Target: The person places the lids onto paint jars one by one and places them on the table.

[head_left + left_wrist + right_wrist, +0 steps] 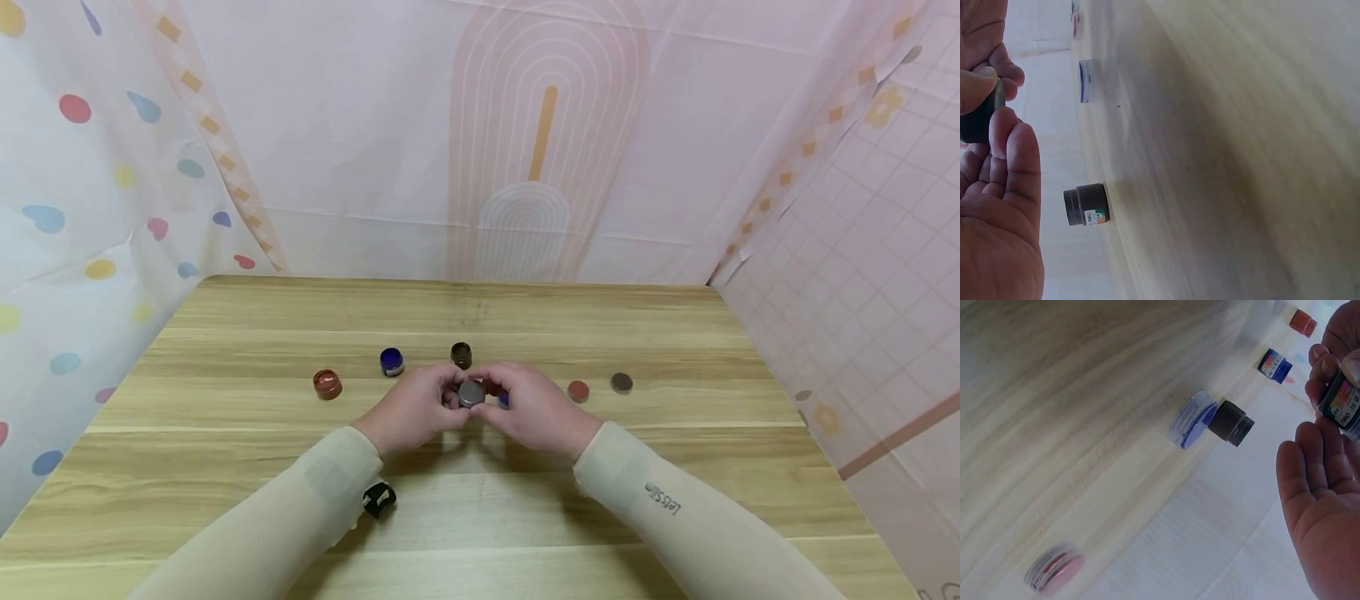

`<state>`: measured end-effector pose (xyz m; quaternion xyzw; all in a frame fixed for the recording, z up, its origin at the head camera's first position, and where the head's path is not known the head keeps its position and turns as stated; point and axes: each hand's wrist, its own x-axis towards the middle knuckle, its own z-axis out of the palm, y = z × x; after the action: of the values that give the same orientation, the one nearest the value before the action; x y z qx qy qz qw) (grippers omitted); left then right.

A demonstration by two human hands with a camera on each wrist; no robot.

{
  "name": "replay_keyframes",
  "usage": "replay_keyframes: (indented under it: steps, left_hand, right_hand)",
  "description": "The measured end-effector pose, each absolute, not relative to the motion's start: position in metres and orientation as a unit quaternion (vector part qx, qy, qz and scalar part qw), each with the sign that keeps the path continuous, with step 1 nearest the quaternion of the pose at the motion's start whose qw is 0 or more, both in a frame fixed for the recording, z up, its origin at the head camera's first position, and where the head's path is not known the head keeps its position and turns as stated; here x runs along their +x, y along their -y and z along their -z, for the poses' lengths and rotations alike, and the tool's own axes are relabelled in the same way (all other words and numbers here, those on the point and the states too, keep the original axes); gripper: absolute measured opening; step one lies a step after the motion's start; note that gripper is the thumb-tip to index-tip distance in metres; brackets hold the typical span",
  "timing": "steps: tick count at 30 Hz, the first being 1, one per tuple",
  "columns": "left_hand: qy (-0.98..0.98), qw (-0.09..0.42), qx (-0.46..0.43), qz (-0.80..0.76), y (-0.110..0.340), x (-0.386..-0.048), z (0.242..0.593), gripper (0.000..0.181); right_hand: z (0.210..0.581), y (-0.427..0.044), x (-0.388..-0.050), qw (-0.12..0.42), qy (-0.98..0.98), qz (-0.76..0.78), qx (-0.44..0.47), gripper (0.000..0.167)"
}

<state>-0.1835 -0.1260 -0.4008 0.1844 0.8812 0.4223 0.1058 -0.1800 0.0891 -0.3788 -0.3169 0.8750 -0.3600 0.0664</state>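
Note:
Both hands meet around a small dark paint jar with a grey-looking round lid, held up over the table. My left hand grips the jar's side; a printed label shows in the right wrist view. My right hand has its thumb and fingers at the lid's right edge. Just beyond them stands an uncapped dark brown paint jar. A blue lid lies on the table, partly hidden by the right hand in the head view.
Uncapped blue and red paint jars stand to the left. A red lid and a dark lid lie to the right. Beside the left sleeve is a small black object. Patterned cloth surrounds the wooden table.

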Motion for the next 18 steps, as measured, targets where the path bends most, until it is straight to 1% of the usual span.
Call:
replay_keyframes:
  steps: [4, 7, 18]
  left_hand:
    - [-0.879, 0.108, 0.184, -0.427, 0.1265, -0.1835, 0.3996, 0.023]
    - [-0.877, 0.111, 0.185, -0.429, 0.1267, -0.1836, 0.3994, 0.022]
    - [-0.879, 0.105, 0.186, -0.426, 0.1259, -0.1828, 0.3996, 0.023]
  right_hand:
    - [0.3776, -0.0912, -0.1806, 0.062, -0.871, 0.351, -0.339, 0.043]
    - [0.3775, -0.0916, -0.1808, 0.056, -0.870, 0.345, -0.348, 0.040]
    - [0.3793, -0.0890, -0.1801, 0.043, -0.873, 0.338, -0.348, 0.040]
